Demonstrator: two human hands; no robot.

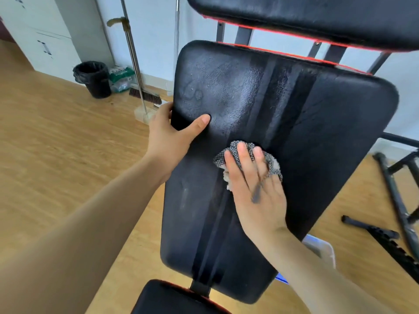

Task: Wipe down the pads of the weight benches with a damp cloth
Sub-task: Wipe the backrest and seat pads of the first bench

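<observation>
A long black back pad (306,123) of a weight bench fills the middle of the view, with wet streaks on its upper part. My right hand (256,191) presses a grey and white patterned cloth (247,152) flat against the pad's middle. My left hand (172,134) grips the pad's left edge, thumb on top of the surface. A second black pad (317,17) with red trim sits above it, and a smaller seat pad (167,298) shows at the bottom.
A black bin (93,78), a broom (145,96) with dustpan and a plastic bag stand by the wall at the left. Black metal frame parts (394,205) lie on the wooden floor at the right. A white container (322,248) sits under the bench.
</observation>
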